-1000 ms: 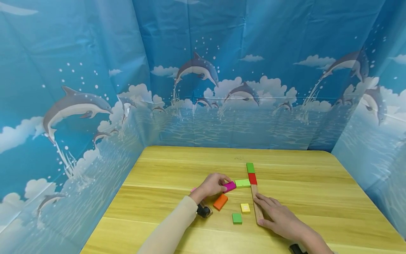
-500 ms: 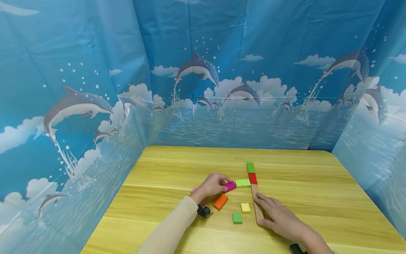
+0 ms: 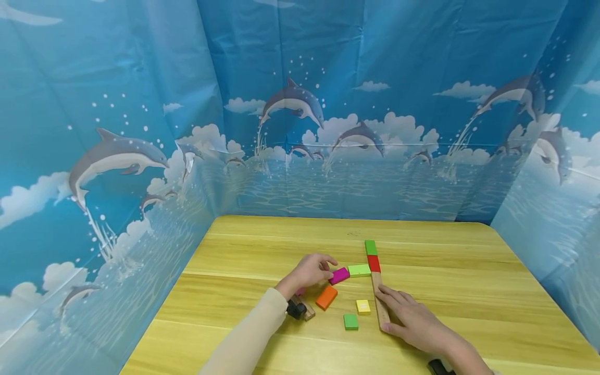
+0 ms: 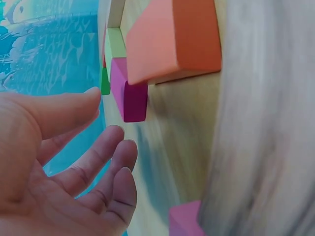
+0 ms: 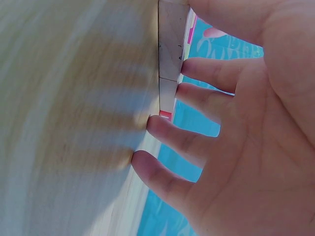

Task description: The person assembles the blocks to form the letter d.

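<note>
In the head view my left hand is beside a magenta block, its fingers loosely bent. The left wrist view shows a gap between that hand and the magenta block. The magenta block lies at an angle near the left end of a light green block. My right hand rests at the right side of the long wooden pieces, fingertips touching them. A red block and a green block continue that line away from me.
An orange block, a yellow block and a small green block lie between the hands. Wooden pieces and a pink block are partly hidden by my left wrist. A blue dolphin curtain stands behind the table.
My left hand has let go of the magenta block and drawn back slightly to the left. The right hand has stayed where it was.
</note>
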`<state>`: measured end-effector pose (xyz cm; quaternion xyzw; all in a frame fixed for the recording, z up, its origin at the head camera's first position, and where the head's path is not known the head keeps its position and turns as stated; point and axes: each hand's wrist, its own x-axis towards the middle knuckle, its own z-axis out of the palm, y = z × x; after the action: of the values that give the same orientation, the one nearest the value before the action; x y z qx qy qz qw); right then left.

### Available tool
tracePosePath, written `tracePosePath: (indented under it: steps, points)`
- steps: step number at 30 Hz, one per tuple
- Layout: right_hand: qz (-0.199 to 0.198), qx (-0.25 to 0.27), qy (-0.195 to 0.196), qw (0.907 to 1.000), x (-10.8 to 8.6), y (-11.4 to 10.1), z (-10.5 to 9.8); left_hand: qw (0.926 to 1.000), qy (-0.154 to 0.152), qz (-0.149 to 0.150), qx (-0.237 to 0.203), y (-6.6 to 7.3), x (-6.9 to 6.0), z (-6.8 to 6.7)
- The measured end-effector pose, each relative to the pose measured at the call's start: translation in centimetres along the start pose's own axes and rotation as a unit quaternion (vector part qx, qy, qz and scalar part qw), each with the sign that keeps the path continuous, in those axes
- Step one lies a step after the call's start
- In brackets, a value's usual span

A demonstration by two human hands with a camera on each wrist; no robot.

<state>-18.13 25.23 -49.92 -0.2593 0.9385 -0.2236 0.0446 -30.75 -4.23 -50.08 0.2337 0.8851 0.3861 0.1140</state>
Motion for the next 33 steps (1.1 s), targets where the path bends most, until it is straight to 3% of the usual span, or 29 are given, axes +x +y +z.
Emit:
tracePosePath:
  steps: [14, 25, 33]
  points:
    - [0.001, -0.001, 0.003, 1.0000, -0.2, 0.1, 0.0, 0.9997, 0.007, 0.024, 0.006, -0.1, -0.8, -0.8]
    - [0.006, 0.002, 0.000, 1.0000, -0.3, 0.0, 0.0, 0.9995, 0.006, 0.030, 0.002, 0.3, -2.3, -2.0]
    - [-0.002, 0.008, 0.004, 1.0000, -0.3, 0.1, 0.1, 0.9992, 0.010, 0.034, 0.017, -0.4, -3.5, -2.9]
